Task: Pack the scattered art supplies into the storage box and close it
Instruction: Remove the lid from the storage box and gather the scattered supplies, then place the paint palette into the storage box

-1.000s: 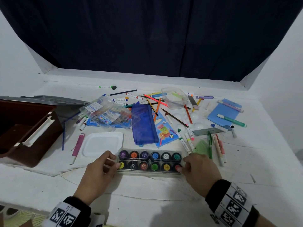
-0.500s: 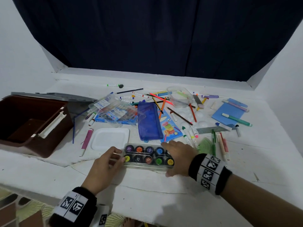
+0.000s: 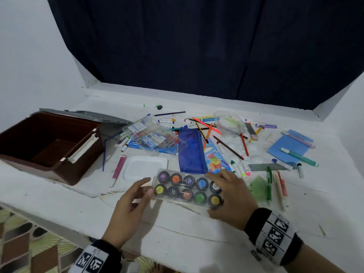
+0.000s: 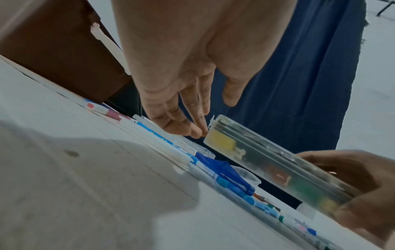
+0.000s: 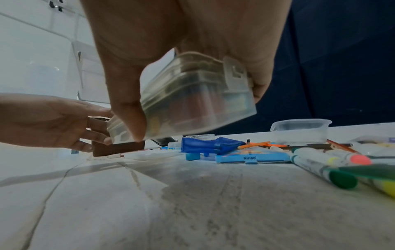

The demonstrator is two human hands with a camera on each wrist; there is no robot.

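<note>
Both of my hands are at the clear paint case [image 3: 188,189], which is lifted off the white counter [image 3: 197,243] and tilted. My right hand [image 3: 233,200] grips its right end, thumb under the near edge and fingers [image 5: 259,88] curled over the far side by the clasp. My left hand [image 3: 129,209] is relaxed and holds nothing; its straight fingers [image 4: 198,130] just touch the case's left end. Round pots of purple, orange, blue, yellow, brown and green show through the lid. The brown storage box [image 3: 49,146] stands open at the far left of the counter, its grey lid [image 3: 84,116] behind it. A blue zip pouch [image 3: 192,150], a white tray [image 3: 144,166], a packet of colour pens [image 3: 155,139] and scattered markers and pencils lie beyond the case.
</note>
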